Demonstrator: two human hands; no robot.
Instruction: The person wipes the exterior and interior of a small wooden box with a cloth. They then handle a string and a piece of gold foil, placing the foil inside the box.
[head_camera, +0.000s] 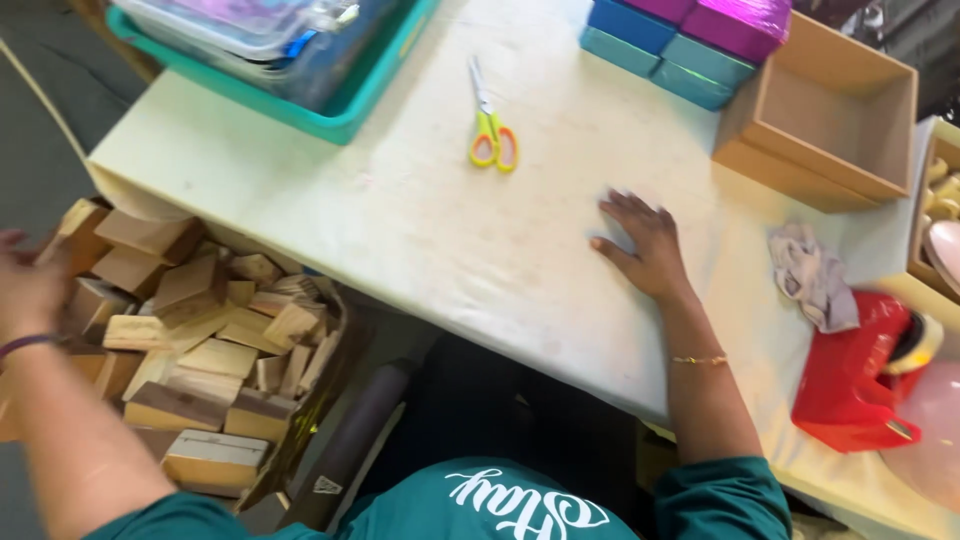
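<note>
My right hand (643, 243) lies flat, palm down and fingers spread, on the white cloth-covered table (440, 220), holding nothing. Blurred at the far left edge, my left hand (28, 288) reaches out over a box of several wooden blocks (200, 340) standing beside the table. Whether it grips a block cannot be made out. Yellow-handled scissors (491, 125) lie shut on the table beyond my right hand.
A teal tray (345, 110) with clear plastic containers stands at the back left. Stacked blue and purple boxes (690, 40) and an open cardboard box (825, 120) sit back right. A crumpled cloth (812, 275) and red tape dispenser (860, 380) lie at right.
</note>
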